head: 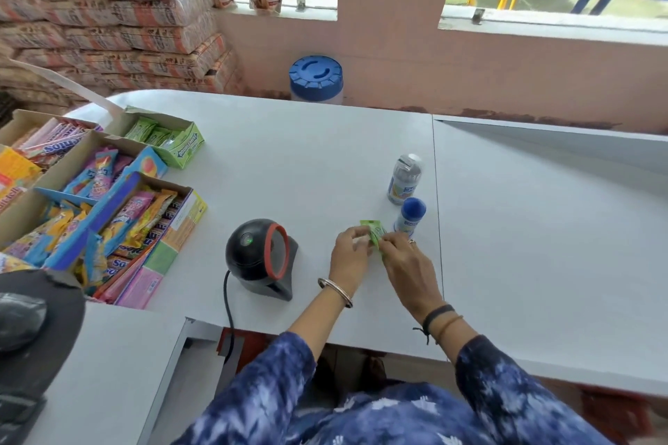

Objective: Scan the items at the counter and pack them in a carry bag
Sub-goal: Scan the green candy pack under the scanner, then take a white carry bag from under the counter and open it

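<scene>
I see the small green packet [374, 235] pinched between the fingertips of both hands, low over the white counter [311, 163], right of the black scanner [261, 258]. My left hand [350, 255] closes on its left edge, my right hand [406, 256] on its right edge, fingers curled. Both forearms reach forward, wrists angled inward. 2 bottles [405, 179] stand just beyond the packet.
</scene>
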A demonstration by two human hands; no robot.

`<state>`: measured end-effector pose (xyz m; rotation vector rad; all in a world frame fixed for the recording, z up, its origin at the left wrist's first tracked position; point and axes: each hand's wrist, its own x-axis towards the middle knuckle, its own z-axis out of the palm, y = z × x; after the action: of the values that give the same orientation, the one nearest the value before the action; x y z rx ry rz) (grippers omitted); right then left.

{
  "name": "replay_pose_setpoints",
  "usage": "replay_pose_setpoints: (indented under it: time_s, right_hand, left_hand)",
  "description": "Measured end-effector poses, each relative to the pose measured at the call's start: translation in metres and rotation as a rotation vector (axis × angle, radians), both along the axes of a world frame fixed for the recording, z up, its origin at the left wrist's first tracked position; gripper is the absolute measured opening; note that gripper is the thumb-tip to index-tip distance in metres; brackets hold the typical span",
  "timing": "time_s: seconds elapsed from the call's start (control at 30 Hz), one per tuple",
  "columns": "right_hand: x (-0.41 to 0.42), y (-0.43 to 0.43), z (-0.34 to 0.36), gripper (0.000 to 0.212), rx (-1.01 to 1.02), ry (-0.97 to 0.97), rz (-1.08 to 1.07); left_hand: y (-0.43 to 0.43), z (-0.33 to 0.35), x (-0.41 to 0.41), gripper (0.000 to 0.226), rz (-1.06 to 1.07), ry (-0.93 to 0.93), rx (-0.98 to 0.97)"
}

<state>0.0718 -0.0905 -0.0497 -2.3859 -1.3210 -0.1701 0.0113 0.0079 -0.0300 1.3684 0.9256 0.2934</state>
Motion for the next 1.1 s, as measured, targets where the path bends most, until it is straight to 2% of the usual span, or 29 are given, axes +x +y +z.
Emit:
replay_pose_setpoints:
  time_s: [0.1,0.2,0.37,0.57,0.77,0.9,0.97,1.03,1.1]
  right_hand:
    - [0.004,0.003,-0.009,0.039,-0.061,0.069,-0.023]
    - [0.005,0.001,-0.012,0.049,-0.059,0.111,-0.021]
    - [-0.007,-0.014,0.003,0.047,-0.004,0.101,0.064]
    - [-0.066,-0.034,0.017,0.037,0.083,0.144,0.140]
    - [-0.170,-0.043,0.017,0.032,0.069,0.187,0.279]
    - [-0.249,-0.044,0.007,0.028,0.020,0.208,0.416]
    - [-0.282,-0.044,0.003,0.030,-0.018,0.236,0.515]
    - [-0.312,-0.043,0.000,0.036,-0.071,0.275,0.625]
    - [-0.338,-0.040,-0.001,0.041,-0.167,0.307,0.731]
  left_hand:
    - [0.002,-0.010,0.007,0.034,-0.154,0.131,0.366]
    - [-0.002,-0.011,0.005,0.036,-0.202,0.141,0.505]
    - [-0.023,-0.003,-0.026,0.035,-0.050,0.087,0.680]
    - [-0.053,0.013,-0.105,0.032,0.049,0.020,0.778]
    - [-0.082,0.019,-0.225,0.026,0.078,0.136,0.798]
    - [-0.100,0.010,-0.316,0.026,0.111,0.299,0.851]
    - [-0.106,0.002,-0.358,0.029,0.096,0.440,0.895]
    - [-0.110,-0.004,-0.395,0.040,0.079,0.641,0.846]
    - [-0.114,-0.007,-0.422,0.052,0.079,0.757,0.759]
